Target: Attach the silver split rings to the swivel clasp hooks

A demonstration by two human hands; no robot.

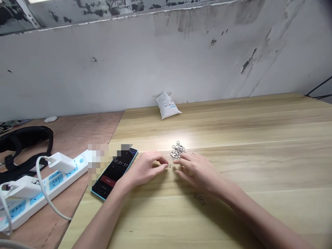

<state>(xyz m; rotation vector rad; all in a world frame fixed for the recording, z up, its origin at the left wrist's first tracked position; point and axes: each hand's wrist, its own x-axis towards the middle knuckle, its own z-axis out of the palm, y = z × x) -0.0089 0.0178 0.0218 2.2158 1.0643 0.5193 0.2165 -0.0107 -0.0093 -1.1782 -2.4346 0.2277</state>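
My left hand (149,168) is closed in a pinch, with thumb and forefinger on a small metal ring (169,166). Just right of it, my right hand (195,170) has its thumb and fingers apart, and I see nothing between them. Its fingertips lie at the near edge of a small pile of silvery metal clasps (177,150); whether they touch the pile, I cannot tell. Another metal clasp (199,199) lies alone on the wooden tabletop (160,218), below my right wrist.
A phone (116,172) showing a running timer lies left of my left forearm. Farther left are a white power strip (54,183) with plugged-in chargers and a black strap (28,129). A white labelled packet (167,105) stands by the wall at the back.
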